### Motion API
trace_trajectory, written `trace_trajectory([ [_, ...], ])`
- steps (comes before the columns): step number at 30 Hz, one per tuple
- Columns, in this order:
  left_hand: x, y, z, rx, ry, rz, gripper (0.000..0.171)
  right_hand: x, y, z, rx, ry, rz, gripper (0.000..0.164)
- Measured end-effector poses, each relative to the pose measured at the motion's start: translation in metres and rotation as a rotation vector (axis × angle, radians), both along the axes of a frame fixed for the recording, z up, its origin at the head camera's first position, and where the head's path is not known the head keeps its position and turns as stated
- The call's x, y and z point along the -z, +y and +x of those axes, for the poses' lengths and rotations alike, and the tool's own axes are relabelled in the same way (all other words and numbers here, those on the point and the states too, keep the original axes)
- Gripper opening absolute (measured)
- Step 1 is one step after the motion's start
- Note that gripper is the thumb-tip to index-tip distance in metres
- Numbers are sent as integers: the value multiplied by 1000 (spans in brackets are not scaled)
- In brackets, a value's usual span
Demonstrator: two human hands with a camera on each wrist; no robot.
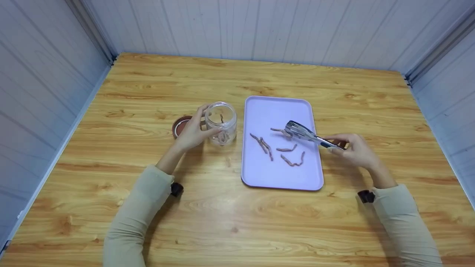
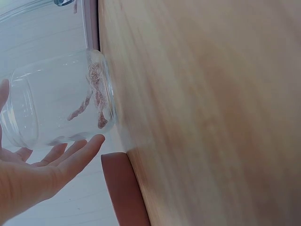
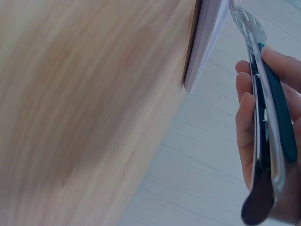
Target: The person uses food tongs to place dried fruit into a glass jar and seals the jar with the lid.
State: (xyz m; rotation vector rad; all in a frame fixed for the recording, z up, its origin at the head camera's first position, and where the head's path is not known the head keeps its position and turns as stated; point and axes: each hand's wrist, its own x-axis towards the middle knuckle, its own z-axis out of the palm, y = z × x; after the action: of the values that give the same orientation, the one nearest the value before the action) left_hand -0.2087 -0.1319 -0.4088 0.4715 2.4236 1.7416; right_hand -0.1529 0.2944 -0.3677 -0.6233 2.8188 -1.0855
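My left hand (image 1: 193,132) holds a clear jar (image 1: 231,129), thumb on the near side and fingers behind. Several thin, brown, wrinkled strips (image 2: 96,92) lie at the bottom of the jar. Metal tongs (image 1: 302,132) with dark handle grips are in my right hand (image 1: 354,151), squeezed between thumb and fingers. Their head is over a brown strip (image 1: 276,129) on the purple tray (image 1: 274,107) and partly hides it. More such strips (image 1: 292,163) are scattered on the tray nearer to me.
A reddish-brown jar lid (image 1: 179,126) rests on the wooden table (image 1: 230,222) to the left of the jar, partly behind my left hand. The tray sits just right of the jar. Pale panel walls (image 1: 237,29) enclose the table at the back and sides.
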Motion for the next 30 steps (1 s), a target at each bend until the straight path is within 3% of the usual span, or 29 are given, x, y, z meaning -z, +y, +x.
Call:
trace_trajectory([
  [16,-1,0,0,8,10,16,75,-6,-8,-4,2,15,-71,26],
  [22,-21,4,12,13,-13,9,73,-11,-12,-6,1,27,-65,25],
  [24,-19,4,11,7,-9,0,73,-8,-10,-9,2,35,-60,24],
  [29,0,0,0,-5,11,-4,75,8,0,-22,6,32,-57,25],
  [30,-2,1,1,-5,7,-7,75,12,3,-25,7,26,-56,25],
])
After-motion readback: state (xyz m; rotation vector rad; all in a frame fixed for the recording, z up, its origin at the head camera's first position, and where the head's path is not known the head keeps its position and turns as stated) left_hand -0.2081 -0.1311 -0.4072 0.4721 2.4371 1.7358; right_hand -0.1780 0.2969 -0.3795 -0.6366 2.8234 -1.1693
